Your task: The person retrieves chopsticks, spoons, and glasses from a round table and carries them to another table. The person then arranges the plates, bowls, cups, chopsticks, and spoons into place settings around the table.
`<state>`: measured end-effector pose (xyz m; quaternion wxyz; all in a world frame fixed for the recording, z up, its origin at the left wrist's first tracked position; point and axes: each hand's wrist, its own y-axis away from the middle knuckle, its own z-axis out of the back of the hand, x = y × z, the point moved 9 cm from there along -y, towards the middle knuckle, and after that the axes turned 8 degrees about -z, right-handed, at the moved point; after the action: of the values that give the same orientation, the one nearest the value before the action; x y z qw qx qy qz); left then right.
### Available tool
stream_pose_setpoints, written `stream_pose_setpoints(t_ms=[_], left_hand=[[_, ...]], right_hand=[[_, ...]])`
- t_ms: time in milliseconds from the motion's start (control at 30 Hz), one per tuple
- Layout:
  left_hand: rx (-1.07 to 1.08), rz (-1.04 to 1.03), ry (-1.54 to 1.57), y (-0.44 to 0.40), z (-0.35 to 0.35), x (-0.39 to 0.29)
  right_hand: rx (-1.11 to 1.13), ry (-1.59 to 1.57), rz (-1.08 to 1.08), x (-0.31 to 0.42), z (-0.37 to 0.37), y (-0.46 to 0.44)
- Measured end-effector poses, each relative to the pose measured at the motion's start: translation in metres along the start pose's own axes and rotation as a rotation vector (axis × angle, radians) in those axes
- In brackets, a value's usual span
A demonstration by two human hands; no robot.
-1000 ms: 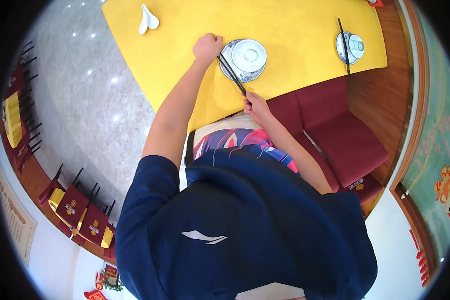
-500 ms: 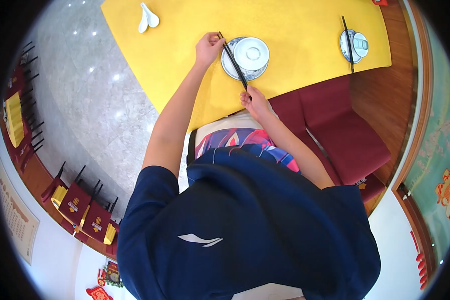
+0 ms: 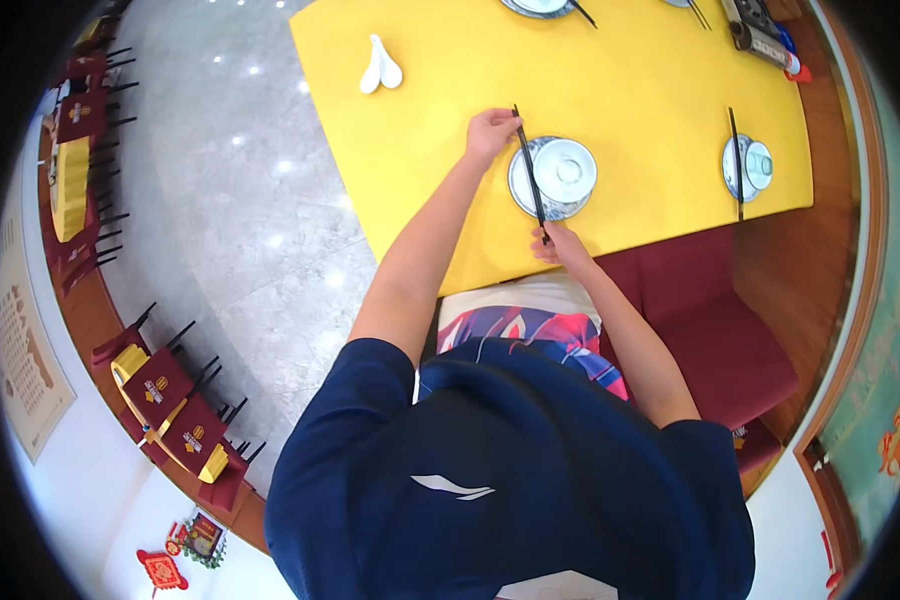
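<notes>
A pair of black chopsticks [image 3: 530,172] lies across the left part of a blue-and-white patterned plate [image 3: 522,200]. My left hand [image 3: 492,134] pinches their far end just beyond the plate's rim. Near the table's front edge, my right hand [image 3: 564,248] has its fingers closed around the near end. On the plate, to the right of the chopsticks, sits a white bowl [image 3: 582,172] with a smaller round piece inside it, whose kind I cannot make out.
Two white spoons [image 3: 381,68] lie on the yellow tablecloth [image 3: 430,60] at the far left. Another setting [image 3: 735,185] with chopsticks stands at right; more tableware [image 3: 540,6] shows at the far edge. Maroon chairs [image 3: 710,310] stand against the table's front.
The camera view has shifted, so the table appears lower and further right. The chopsticks have turned to point more straight away from me. Both hands keep hold of their ends.
</notes>
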<state>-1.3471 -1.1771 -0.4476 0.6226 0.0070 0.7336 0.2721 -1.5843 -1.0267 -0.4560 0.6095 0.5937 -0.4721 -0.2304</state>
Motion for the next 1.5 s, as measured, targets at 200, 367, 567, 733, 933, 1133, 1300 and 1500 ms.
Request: stream_pose_setpoints(t_ms=[200, 367, 567, 733, 933, 1133, 1300, 1500], left_hand=[[-0.07, 0.067, -0.029, 0.009, 0.007, -0.023], [-0.812, -0.549, -1.009, 0.012, 0.098, -0.113], [-0.677, -0.044, -1.475, -0.103, 0.206, -0.078], [-0.3, -0.393, -2.235, -0.097, 0.21, -0.074], [-0.443, -0.047, -1.278, -0.045, 0.247, -0.093], [0.102, 0.003, -0.451, 0.015, 0.156, -0.074], [0.727, 0.295, -0.374, 0.184, -0.021, -0.073], [0.986, 0.601, -0.12, 0.256, -0.089, -0.042]], right_hand=[[-0.069, 0.058, 0.091, -0.026, 0.041, 0.008], [-0.253, -0.065, 0.06, -0.086, 0.11, 0.068], [-0.511, -0.12, -0.2, -0.231, 0.183, 0.128], [-0.565, -0.163, -0.28, -0.28, 0.19, 0.146], [-0.439, 0.067, -0.086, -0.21, 0.154, 0.109], [-0.512, 0.444, 0.569, 0.0, 0.083, 0.155], [-0.634, 0.455, 1.053, 0.125, 0.027, 0.248], [-0.076, 0.871, 0.856, 0.1, 0.014, 0.214]])
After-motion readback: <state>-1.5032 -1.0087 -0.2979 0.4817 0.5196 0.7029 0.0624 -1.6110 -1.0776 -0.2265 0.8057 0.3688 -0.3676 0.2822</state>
